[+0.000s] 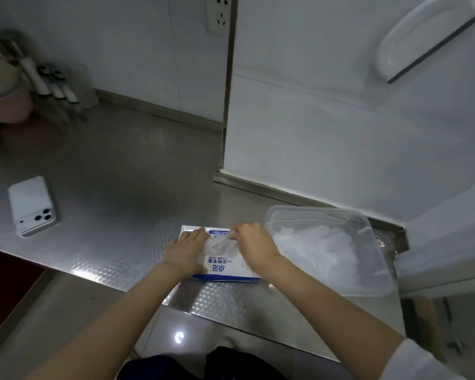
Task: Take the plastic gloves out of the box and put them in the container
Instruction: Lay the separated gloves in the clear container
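Glove box [225, 266] on the desk [121, 187] is pressed flat by the left hand [185, 249], fingers straight. Plastic glove [220, 244] at its slot is pinched by the right hand [251, 242]. Box should be held down, glove drawn out slowly, then dropped into the clear container [368, 223] just beside.

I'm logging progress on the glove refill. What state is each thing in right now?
box: lying flat on the counter, opened on top, pressed down by the left hand.
glove: partly out of the box, pinched by the right hand.
container: lidless, holding a pile of gloves.
phone: face down on the counter.
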`<state>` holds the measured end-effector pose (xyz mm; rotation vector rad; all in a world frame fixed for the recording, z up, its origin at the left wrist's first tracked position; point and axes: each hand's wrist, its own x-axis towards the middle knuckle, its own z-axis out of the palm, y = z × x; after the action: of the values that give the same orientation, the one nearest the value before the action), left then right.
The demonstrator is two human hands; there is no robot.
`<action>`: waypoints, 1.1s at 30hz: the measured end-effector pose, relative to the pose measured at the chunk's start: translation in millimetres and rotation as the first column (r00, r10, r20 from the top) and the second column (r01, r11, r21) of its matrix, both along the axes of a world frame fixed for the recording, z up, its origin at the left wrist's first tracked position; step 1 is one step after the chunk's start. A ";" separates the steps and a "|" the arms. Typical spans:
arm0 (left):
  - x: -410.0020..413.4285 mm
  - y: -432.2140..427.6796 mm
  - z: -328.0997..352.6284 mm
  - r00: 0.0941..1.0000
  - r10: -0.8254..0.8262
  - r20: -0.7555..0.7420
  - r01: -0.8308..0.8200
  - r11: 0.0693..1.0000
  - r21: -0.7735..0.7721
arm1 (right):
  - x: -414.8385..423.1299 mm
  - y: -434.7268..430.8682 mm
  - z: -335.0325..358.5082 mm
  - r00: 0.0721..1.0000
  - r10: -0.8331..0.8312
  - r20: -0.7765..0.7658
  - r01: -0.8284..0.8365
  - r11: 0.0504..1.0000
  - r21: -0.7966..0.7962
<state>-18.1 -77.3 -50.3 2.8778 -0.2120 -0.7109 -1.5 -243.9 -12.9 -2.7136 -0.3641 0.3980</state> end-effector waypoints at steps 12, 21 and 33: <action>-2.3 -7.1 3.8 1.000 -0.002 -0.018 0.003 0.999 0.032 | 1.8 -2.6 -2.6 0.956 0.086 0.282 -0.052 0.991 -0.126; -4.0 -6.5 4.1 1.000 0.014 -0.023 -0.014 1.000 -0.015 | -5.3 15.9 -22.0 0.962 0.254 0.095 -0.212 0.923 -0.322; -2.0 -4.4 -0.1 1.000 0.008 -0.010 -0.008 1.000 0.008 | -11.3 -6.6 6.1 0.979 0.129 0.159 -0.114 0.989 -0.097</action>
<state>-20.1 -81.7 -50.4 2.8804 -0.1972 -0.7263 -12.8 -250.5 -6.9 -2.8269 -0.5729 0.2275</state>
